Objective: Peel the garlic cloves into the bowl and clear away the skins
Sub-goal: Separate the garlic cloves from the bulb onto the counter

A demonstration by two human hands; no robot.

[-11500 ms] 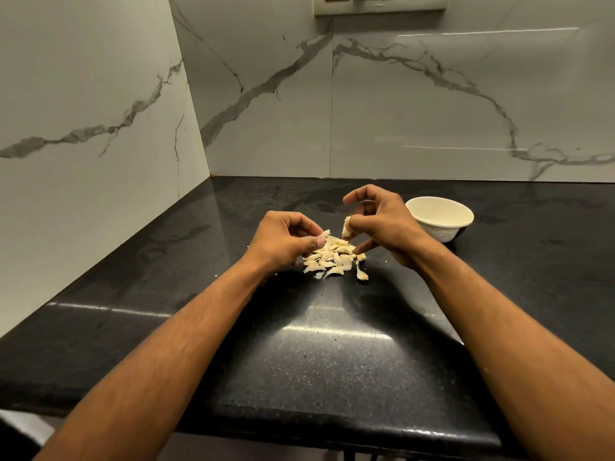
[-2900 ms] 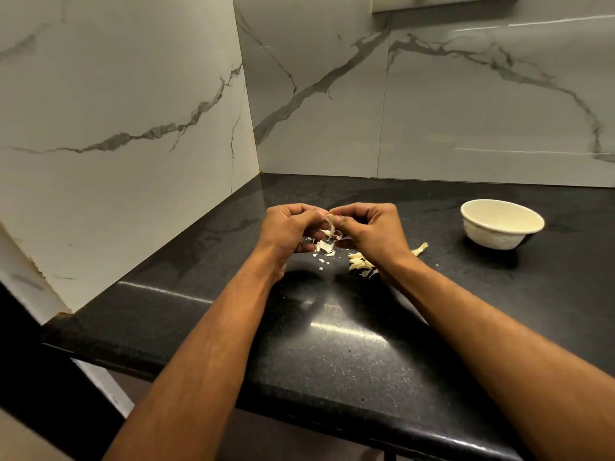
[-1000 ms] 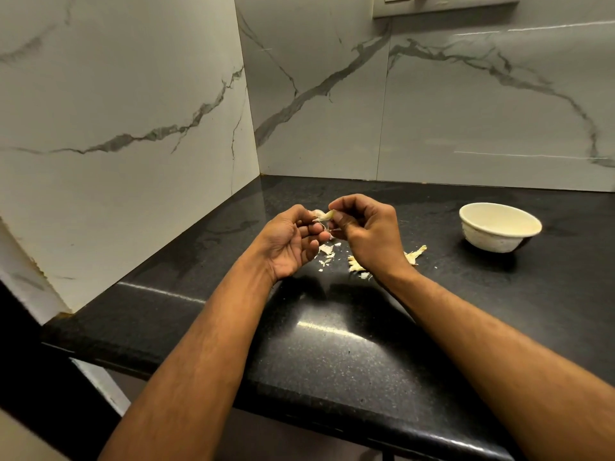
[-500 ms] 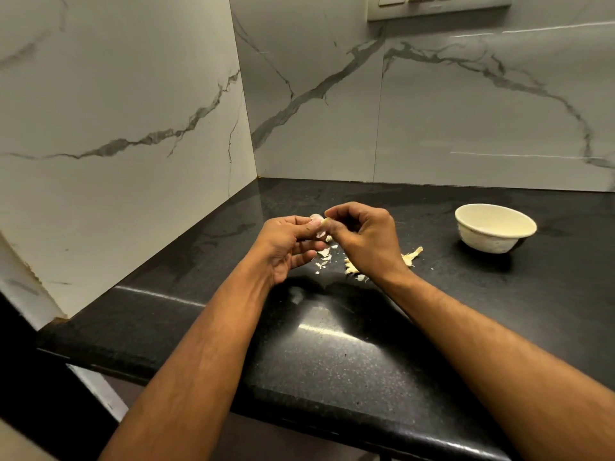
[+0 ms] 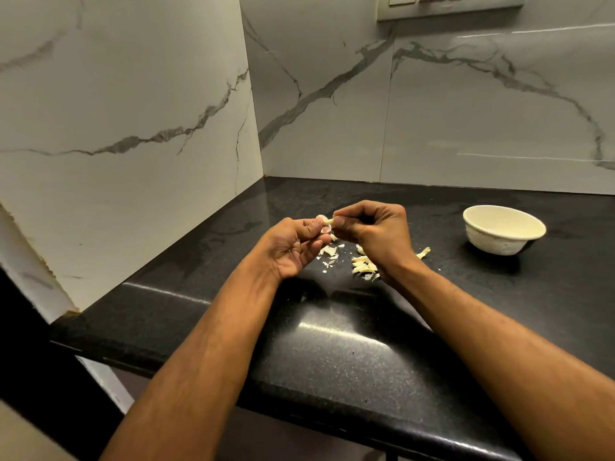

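Since half a second ago the hands have barely shifted: they stay raised together over the counter with the clove still between them, while eleven seconds back they were lower, working right over the heap of garlic, and the bowl sat just beside the right hand. In the head view, now, the left hand point(image 5: 293, 247) sits at the centre of the frame, palm turned up and fingers curled, its thumb and fingertips pinching the pale, partly skinned end of a garlic clove point(image 5: 324, 224). The right hand point(image 5: 376, 232) is just to its right, knuckles up and fingers curled in, its thumb and forefinger nipping the other, yellowish end of the same clove, so both hands have hold of it above the black countertop point(image 5: 349, 354). Below and between the hands lie scattered garlic skins point(image 5: 329, 252), small and pale, and a heap of garlic pieces point(image 5: 364, 264) shows beside the right wrist, partly hidden by it; whether those are peeled cannot be told. The bowl point(image 5: 504, 229), cream-coloured, stands at the right of the frame, well apart from the hands; its inside is not visible. Marble-veined wall tiles point(image 5: 133, 111) fill the upper frame, with a switch plate point(image 5: 449, 5) at the top right edge.
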